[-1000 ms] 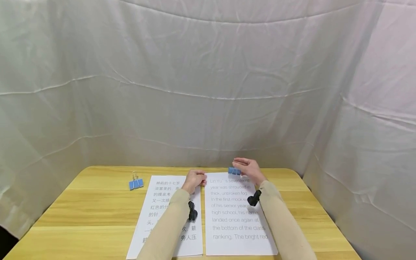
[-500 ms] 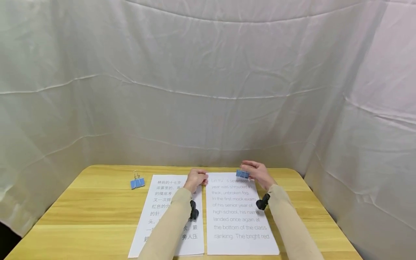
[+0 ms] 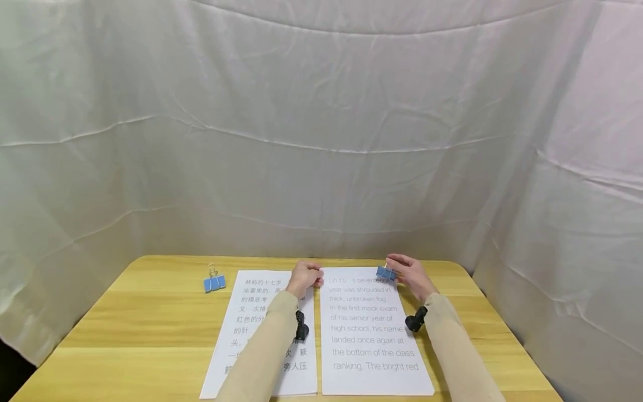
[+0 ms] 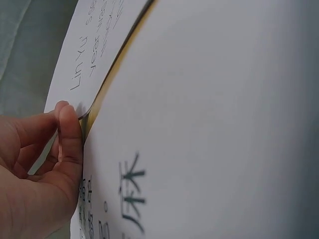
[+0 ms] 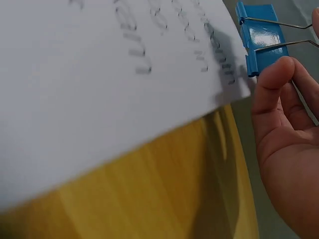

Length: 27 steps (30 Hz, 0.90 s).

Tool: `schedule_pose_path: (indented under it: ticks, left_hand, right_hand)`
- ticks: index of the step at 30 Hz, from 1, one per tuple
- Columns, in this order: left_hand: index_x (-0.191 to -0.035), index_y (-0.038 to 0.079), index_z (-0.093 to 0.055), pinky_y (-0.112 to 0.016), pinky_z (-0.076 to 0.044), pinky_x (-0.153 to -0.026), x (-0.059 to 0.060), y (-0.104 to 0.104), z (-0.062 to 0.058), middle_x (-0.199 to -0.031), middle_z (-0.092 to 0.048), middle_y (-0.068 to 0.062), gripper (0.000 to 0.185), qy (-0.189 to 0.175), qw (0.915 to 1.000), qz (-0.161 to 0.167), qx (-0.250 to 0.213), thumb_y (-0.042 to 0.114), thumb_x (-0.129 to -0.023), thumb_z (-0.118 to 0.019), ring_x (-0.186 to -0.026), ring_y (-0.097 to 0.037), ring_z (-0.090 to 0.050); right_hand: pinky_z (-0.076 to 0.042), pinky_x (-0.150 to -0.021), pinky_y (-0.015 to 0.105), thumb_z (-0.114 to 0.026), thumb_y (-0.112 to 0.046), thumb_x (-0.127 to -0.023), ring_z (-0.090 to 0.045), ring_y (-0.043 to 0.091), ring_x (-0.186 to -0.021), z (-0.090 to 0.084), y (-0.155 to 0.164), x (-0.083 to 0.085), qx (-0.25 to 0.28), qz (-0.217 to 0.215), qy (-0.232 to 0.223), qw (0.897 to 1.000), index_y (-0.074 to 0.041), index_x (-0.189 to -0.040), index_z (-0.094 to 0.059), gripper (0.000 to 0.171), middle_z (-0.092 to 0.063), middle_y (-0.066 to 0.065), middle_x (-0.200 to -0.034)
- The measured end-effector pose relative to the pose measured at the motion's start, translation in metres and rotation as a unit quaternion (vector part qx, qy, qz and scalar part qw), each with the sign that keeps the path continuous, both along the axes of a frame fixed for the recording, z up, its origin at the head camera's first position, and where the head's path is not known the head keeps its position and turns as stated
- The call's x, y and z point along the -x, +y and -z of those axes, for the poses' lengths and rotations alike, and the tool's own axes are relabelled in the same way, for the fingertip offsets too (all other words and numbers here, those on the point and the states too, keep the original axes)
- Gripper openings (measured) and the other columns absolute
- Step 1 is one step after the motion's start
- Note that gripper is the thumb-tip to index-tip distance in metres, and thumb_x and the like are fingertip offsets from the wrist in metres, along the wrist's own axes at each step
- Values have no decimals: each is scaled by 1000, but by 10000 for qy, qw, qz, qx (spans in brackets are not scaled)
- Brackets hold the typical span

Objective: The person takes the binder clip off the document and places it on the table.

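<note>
A stack of paper with English print (image 3: pixel 372 335) lies on the right. Its top left corner is pinched between the thumb and fingers of my left hand (image 3: pixel 305 277), whose forearm crosses the stack with Chinese print (image 3: pixel 251 329). In the left wrist view that hand (image 4: pixel 50 164) shows its fingertips right at the English stack's corner (image 4: pixel 82 64). My right hand (image 3: pixel 411 274) holds a blue binder clip (image 3: pixel 385 273) at the English stack's top right corner. The right wrist view shows the clip (image 5: pixel 266 35) with wire handles running toward the fingers (image 5: pixel 276 79), its mouth edge beside the paper.
A second blue binder clip (image 3: pixel 214 283) lies on the wooden table (image 3: pixel 125 324), left of the Chinese stack. Grey cloth (image 3: pixel 321 139) hangs behind the table and at both sides. A narrow strip of wood separates the two stacks.
My right hand has carried the binder clip rightward along the English stack's top edge, from near its middle to the right corner. The left hand has stayed at the top left corner.
</note>
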State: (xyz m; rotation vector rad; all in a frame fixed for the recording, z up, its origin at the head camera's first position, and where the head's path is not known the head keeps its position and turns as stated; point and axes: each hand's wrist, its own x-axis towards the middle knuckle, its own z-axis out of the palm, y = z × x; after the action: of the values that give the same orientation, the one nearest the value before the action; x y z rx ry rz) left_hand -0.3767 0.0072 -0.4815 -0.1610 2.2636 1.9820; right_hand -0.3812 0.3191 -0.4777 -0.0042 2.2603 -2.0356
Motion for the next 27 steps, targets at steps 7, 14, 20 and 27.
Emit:
schedule_pose_path:
  ticks: [7, 14, 20, 27]
  left_hand:
    - [-118, -8, -64, -22, -54, -57, 1, 0, 2, -85, -67, -14, 27, 83, 9999, 81, 47, -1, -92, -62, -60, -10, -58]
    - [-118, -9, -64, -22, -55, -56, 2, -2, 4, -89, -70, -22, 27, 273, 9993, 198, 174, -3, -92, -59, -58, -9, -59]
    - [-117, -8, -65, -22, -54, -56, 3, -2, 4, -92, -70, -22, 26, 199, 9993, 188, 254, -2, -92, -60, -59, -9, -59]
    - [-119, -8, -64, -23, -56, -58, 2, -2, 1, -94, -70, -22, 28, 202, 9993, 216, 217, -3, -92, -59, -58, -8, -60]
  right_hand:
    - [-53, -74, 24, -67, -41, -92, -59, 10, -91, 6, 19, -7, -165, 143, 81, 9997, -2, -146, -42, 71, -46, 23, -143]
    - [-52, -68, 20, -65, -42, -93, -57, 10, -88, 10, 36, -13, -321, 415, 20, 9986, -3, -144, -45, 67, -48, 23, -140]
    - [-52, -66, 20, -68, -46, -90, -57, 10, -86, 15, 49, -16, -401, 739, -193, 9963, 5, -133, -53, 68, -62, 9, -117]
    - [-53, -67, 20, -72, -48, -85, -60, 9, -84, 18, 56, -15, -494, 945, -369, 9936, 5, -126, -58, 69, -67, -4, -100]
